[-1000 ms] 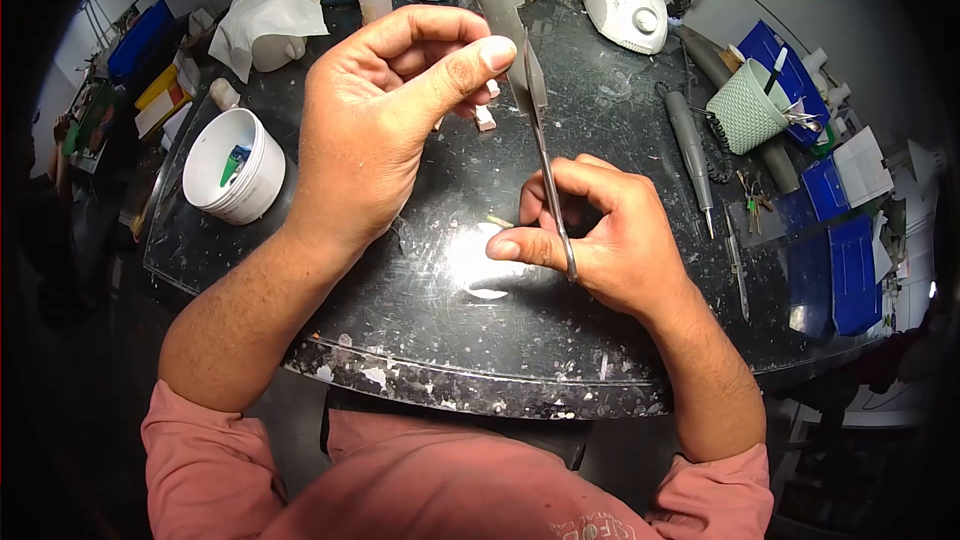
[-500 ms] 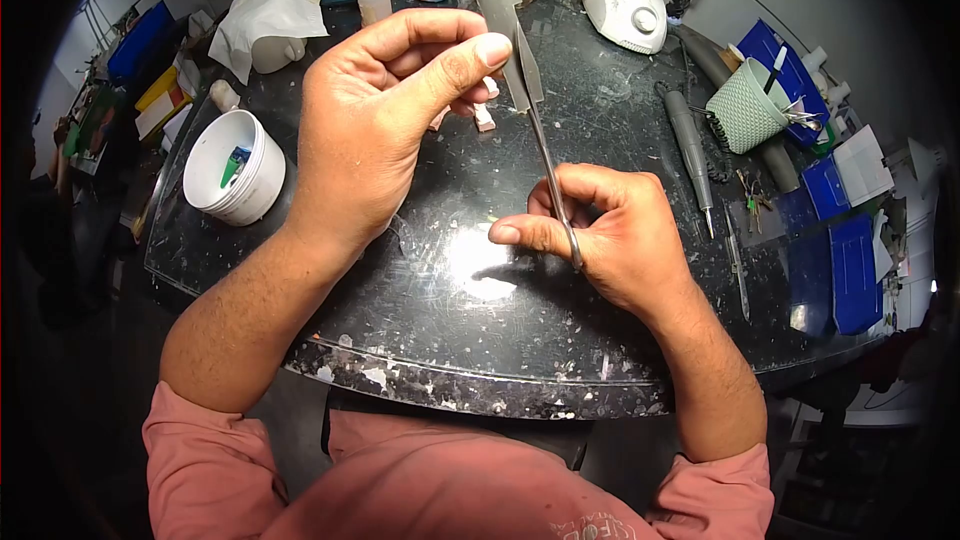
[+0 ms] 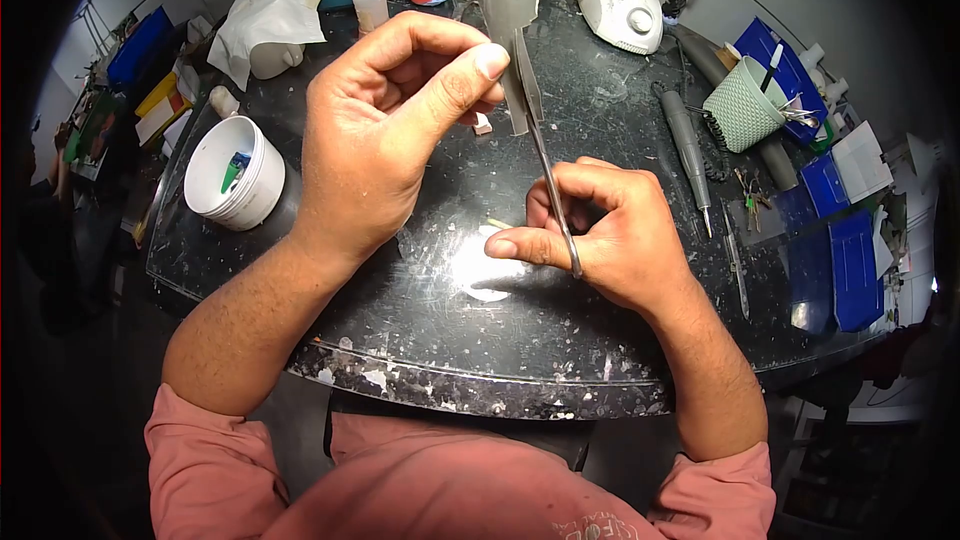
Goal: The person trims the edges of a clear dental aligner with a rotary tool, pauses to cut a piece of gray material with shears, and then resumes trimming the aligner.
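Scissors (image 3: 553, 190) sit in my right hand (image 3: 600, 235), fingers curled through the handles, blades biting into a grey strip (image 3: 512, 35) raised above the counter (image 3: 600, 340). My left hand (image 3: 390, 130) pinches that strip between thumb and forefinger, just left of the blades. I judge the thumb could get nicked if the strip twists, and offcuts may scatter toward the white tub (image 3: 235, 172).
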Available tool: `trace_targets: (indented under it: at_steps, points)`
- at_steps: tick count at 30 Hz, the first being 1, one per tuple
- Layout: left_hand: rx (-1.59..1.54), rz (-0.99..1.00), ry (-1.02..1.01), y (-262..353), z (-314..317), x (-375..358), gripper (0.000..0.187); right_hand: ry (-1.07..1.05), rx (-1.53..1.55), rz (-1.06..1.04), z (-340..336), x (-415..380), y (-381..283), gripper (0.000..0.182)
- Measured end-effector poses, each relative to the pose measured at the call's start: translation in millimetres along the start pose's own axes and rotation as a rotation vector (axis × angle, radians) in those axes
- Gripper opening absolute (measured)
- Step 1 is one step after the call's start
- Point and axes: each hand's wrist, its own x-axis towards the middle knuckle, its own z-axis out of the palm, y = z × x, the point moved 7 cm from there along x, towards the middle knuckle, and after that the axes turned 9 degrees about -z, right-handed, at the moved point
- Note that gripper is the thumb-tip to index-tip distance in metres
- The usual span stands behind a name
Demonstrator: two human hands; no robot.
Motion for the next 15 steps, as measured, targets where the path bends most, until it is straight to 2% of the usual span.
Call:
trace_targets:
  at_steps: [3, 13, 15]
  points:
    - [0.058, -0.036, 0.013, 0.9, 1.4, -1.0, 0.015, 0.002, -0.031, -0.05, -0.7, 0.7, -2.5, 0.053]
    - [0.033, -0.051, 0.03, 1.3, -0.2, -0.2, 0.011, 0.024, -0.021, -0.011, -1.5, -0.2, 4.4, 0.052]
    - [0.079, -0.085, 0.02, 1.2, 0.7, -1.8, 0.015, 0.015, -0.021, 0.001, -0.5, -1.5, 4.5, 0.051]
